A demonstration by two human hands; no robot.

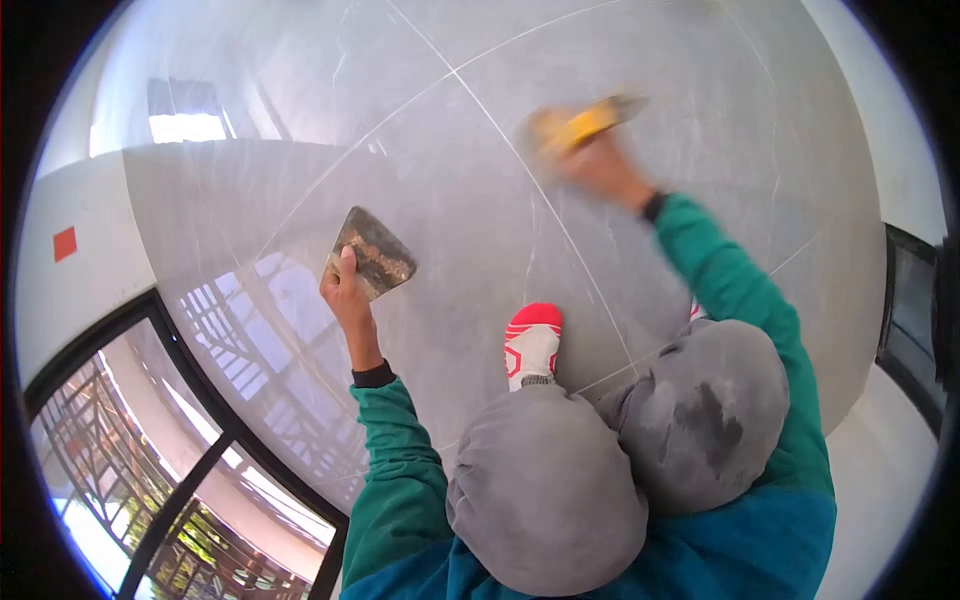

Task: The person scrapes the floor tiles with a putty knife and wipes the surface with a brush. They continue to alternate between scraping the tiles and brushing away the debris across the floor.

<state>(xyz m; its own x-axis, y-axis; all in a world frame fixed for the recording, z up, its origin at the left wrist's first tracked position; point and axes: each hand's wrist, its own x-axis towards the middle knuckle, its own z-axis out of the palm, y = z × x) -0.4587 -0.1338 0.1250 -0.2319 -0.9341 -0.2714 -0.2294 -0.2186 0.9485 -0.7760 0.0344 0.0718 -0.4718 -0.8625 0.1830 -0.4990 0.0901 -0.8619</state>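
My left hand (347, 298) grips the edge of a dark square plate (376, 254), thumb on top, with brown crumbly material lying across it. The plate is held over the grey tiled floor (450, 190). Farther out on the right, my right hand (600, 168) is closed around a yellow tool (590, 122). The hand and tool are blurred by motion, and the tool's exact shape cannot be made out. It is close to a white joint line between the tiles.
My knees (548, 490) are bent below, with a red and white sock (533, 345) on the floor before them. A black-framed glass door or window (225, 440) stands at lower left. A red square (64, 244) marks the left wall. Another dark frame (910, 320) is at right.
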